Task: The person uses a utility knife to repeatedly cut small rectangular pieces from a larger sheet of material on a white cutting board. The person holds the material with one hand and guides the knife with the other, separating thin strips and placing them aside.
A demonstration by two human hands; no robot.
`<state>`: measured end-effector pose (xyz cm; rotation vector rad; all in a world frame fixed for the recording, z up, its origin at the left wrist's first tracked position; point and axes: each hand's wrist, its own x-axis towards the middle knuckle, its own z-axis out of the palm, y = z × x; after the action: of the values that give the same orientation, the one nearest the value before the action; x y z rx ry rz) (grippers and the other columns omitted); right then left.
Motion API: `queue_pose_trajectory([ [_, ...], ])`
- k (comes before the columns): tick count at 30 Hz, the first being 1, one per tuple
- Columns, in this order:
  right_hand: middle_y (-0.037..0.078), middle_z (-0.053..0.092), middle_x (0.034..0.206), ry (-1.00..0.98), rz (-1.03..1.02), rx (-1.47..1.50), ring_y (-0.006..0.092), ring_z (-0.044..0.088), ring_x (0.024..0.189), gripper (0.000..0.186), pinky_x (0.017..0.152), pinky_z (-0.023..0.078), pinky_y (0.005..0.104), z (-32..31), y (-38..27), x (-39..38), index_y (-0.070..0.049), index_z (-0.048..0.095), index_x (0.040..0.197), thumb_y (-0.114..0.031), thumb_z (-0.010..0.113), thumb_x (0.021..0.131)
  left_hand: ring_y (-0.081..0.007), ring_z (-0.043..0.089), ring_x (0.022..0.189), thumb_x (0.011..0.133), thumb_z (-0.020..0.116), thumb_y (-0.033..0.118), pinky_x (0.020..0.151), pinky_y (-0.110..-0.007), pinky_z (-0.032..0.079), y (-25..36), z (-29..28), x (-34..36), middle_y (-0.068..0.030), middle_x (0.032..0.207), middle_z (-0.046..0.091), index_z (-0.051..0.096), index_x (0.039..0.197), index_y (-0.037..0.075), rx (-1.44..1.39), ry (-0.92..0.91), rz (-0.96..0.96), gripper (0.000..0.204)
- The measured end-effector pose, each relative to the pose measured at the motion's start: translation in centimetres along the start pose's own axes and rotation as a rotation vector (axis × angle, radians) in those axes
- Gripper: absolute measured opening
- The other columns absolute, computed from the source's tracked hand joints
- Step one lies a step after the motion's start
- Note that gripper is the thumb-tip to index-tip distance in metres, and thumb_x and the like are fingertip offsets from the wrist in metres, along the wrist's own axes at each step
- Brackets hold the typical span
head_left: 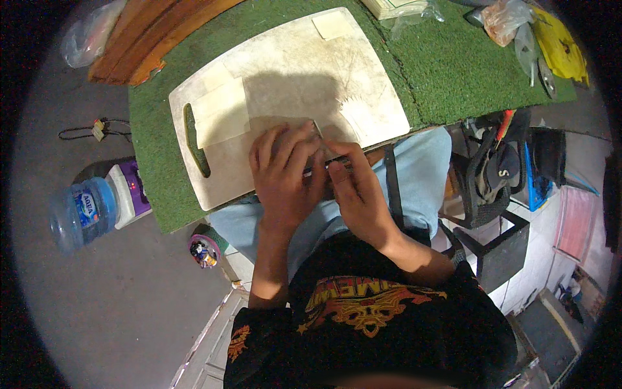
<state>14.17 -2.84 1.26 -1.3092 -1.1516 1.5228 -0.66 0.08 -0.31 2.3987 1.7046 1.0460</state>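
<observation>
On a white cutting board (291, 71) with a slotted handle, my left hand (285, 172) lies palm down, its fingers bent over a pale sheet that they mostly hide. Close beside it, my right hand (355, 191) is closed around a thin dark-handled blade, probably a cutter knife (317, 128); its edge shows by my left fingertips. A small fan of thin cream strips (356, 115) lies to the right of the blade. Further left on the board rests a stack of cream sheets (222, 111), and one square piece (332, 26) sits at the far edge.
Green turf-like matting (447, 65) covers the table. A curved wooden piece (155, 39) stands far left, plastic bags (508, 23) and a yellow bag (560, 52) far right. Left of the table are a large water bottle (84, 214) and a small bin (206, 251); a black chair (486, 188) stands right.
</observation>
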Motion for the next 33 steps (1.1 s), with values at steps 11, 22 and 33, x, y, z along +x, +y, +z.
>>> queue_pose_trajectory([
  [11, 0.018, 0.068, 0.099, 0.037, -0.021, 0.025, 0.0147, 0.062, 0.086, 0.025, 0.073, 0.052, 0.0335, 0.2, -0.8, -1.7, -0.002, 0.049, 0.133, -0.006, 0.048, 0.108, -0.0326, 0.057, 0.121, 0.085, 0.072, 0.015, 0.107, -0.050, 0.040, 0.0, -0.1, 0.1, -0.0027, 0.126, 0.067, 0.070, 0.104, 0.012, -0.004, 0.005, 0.018, 0.019],
  [22, -0.001, 0.050, 0.079, 0.049, 0.097, 0.005, 0.0057, 0.044, 0.067, 0.031, 0.057, 0.037, 0.0245, -3.2, -2.2, -3.0, -0.005, 0.050, 0.139, -0.007, 0.046, 0.108, -0.0360, 0.054, 0.123, 0.087, 0.072, 0.016, 0.108, -0.056, 0.040, 0.2, -0.6, 0.0, -0.0071, 0.131, 0.064, 0.073, 0.115, 0.012, 0.026, -0.045, 0.085, 0.029],
  [33, -0.007, 0.045, 0.071, 0.108, 0.120, 0.068, 0.0029, 0.038, 0.058, 0.033, 0.051, 0.031, 0.0224, -3.9, -1.4, -3.0, -0.010, 0.051, 0.141, -0.009, 0.048, 0.108, -0.0342, 0.054, 0.121, 0.087, 0.072, 0.018, 0.107, -0.057, 0.039, 1.2, -0.4, 1.0, -0.0076, 0.127, 0.063, 0.074, 0.119, 0.013, 0.015, -0.057, 0.116, 0.032],
])
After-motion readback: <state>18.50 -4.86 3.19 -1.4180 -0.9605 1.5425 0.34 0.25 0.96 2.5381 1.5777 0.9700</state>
